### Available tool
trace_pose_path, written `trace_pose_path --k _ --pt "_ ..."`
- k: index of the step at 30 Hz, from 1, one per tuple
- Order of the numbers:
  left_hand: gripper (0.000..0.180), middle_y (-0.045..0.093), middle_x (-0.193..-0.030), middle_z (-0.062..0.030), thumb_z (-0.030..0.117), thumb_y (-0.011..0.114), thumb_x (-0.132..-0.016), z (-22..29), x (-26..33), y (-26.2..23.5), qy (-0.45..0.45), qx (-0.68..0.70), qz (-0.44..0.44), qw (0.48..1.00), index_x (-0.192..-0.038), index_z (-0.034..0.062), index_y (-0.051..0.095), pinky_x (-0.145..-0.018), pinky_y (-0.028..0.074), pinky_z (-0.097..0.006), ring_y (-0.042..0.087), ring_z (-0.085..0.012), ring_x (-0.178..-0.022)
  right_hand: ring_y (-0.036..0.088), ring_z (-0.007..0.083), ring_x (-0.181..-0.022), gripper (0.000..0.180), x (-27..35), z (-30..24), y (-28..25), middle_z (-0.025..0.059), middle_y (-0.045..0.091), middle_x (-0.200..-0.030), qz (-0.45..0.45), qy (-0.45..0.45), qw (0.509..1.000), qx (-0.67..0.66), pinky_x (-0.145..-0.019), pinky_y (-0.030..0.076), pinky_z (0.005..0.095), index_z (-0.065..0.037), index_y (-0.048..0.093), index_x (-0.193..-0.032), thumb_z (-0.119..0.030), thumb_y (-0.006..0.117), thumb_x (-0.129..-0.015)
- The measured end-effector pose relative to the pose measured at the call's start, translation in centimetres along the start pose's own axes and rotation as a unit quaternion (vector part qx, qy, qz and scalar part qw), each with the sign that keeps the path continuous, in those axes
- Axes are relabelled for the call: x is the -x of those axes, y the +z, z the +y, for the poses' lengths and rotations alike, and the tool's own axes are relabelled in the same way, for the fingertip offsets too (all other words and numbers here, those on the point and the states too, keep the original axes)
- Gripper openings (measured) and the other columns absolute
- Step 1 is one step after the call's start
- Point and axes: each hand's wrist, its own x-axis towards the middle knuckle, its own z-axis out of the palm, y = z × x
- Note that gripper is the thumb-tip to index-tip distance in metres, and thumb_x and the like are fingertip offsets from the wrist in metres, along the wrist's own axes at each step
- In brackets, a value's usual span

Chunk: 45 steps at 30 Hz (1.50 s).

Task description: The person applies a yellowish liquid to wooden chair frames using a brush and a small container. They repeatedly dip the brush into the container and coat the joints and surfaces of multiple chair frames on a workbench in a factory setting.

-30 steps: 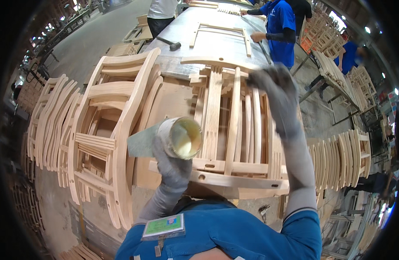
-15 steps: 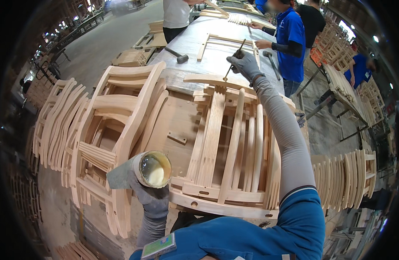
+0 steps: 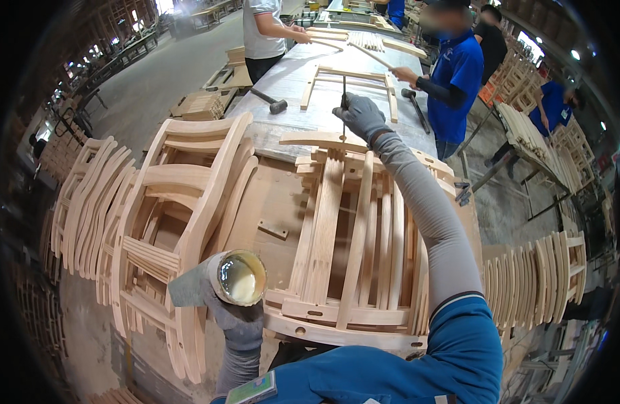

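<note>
My left hand (image 3: 232,316), in a grey glove, is wrapped round a round cup (image 3: 222,277) with whitish liquid (image 3: 243,284) inside. A flat grey tapered piece (image 3: 185,288) juts out from the cup's left side. Between the gloved fingers of my right hand (image 3: 362,116) a thin dark stick (image 3: 344,91) stands nearly upright. Its lower end meets a curved wooden rail (image 3: 317,138), at what looks like a small hole. Beneath that rail lies a stack of slatted wooden frames (image 3: 364,222).
Wooden chair frames (image 3: 175,182) lean at my left; more stacked parts (image 3: 535,276) stand at right. The far table holds a three-sided wooden frame (image 3: 350,71) and two mallets (image 3: 278,106) (image 3: 409,94). Co-workers (image 3: 266,30) (image 3: 455,74) handle wooden sticks there. A small drilled block (image 3: 273,229) lies mid-board.
The stick in my right hand has swung from slanted to nearly upright, its lower end still at the rail. The co-worker at the far left has turned toward the table. The cup stays in my left hand.
</note>
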Motion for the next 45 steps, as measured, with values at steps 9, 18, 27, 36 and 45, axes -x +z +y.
trace_pose_path --k 9,18,27,36,45 --pt "0.046 0.047 -0.126 -0.0091 0.038 0.035 -0.095 1.0 -0.5 1.3 -0.129 0.242 -0.012 0.961 -0.128 0.0069 0.04 -0.099 0.04 -0.038 0.046 -0.023 -0.117 0.063 0.025 -0.074 0.021 3.1 4.3 -2.7 0.0139 0.065 -0.079 0.068 -0.003 0.979 -0.19 -0.068 0.049 0.034 -0.002 0.063 -0.088 -0.018 0.066 -0.074" --pt "0.047 0.052 -0.121 -0.0106 0.041 0.036 -0.095 1.8 0.4 5.0 -0.244 0.263 -0.116 0.926 -0.125 0.005 0.043 -0.097 0.043 -0.04 0.051 -0.0245 -0.112 0.063 0.0179 -0.075 0.012 24.2 -7.0 -15.5 0.0124 0.062 -0.084 0.09 -0.024 0.896 -0.434 -0.068 0.055 0.0284 0.003 0.058 -0.089 -0.005 0.061 -0.08" --pt "0.062 0.048 -0.122 -0.0157 0.05 0.045 -0.088 2.3 2.6 6.3 -0.356 0.221 -0.3 0.857 -0.129 0.0046 0.035 -0.098 0.044 -0.038 0.051 -0.0261 -0.111 0.063 0.0167 -0.08 0.017 37.2 -14.8 -9.4 0.0155 0.063 -0.09 0.16 -0.081 0.854 -0.489 -0.068 0.053 0.0249 0.003 0.059 -0.089 0.005 0.067 -0.075" --pt "0.073 0.041 -0.129 -0.016 0.059 0.045 -0.083 2.6 4.2 4.9 -0.367 0.289 -0.393 0.792 -0.133 0.0081 0.031 -0.102 0.035 -0.048 0.043 -0.03 -0.12 0.063 0.0267 -0.081 0.018 42.2 -17.0 -8.7 0.0217 0.061 -0.09 0.216 -0.062 0.854 -0.469 -0.073 0.054 0.0361 0.006 0.055 -0.091 0.009 0.062 -0.074" --pt "0.073 0.039 -0.131 -0.0122 0.067 0.034 -0.082 4.0 7.1 6.3 -0.317 0.246 -0.269 0.876 -0.134 0.0168 0.031 -0.102 0.037 -0.042 0.04 -0.0278 -0.122 0.062 0.0295 -0.081 0.019 45.9 -17.2 -7.6 0.0228 0.059 -0.093 0.271 -0.003 0.789 -0.551 -0.075 0.054 0.0441 0.001 0.053 -0.095 0.007 0.056 -0.077"
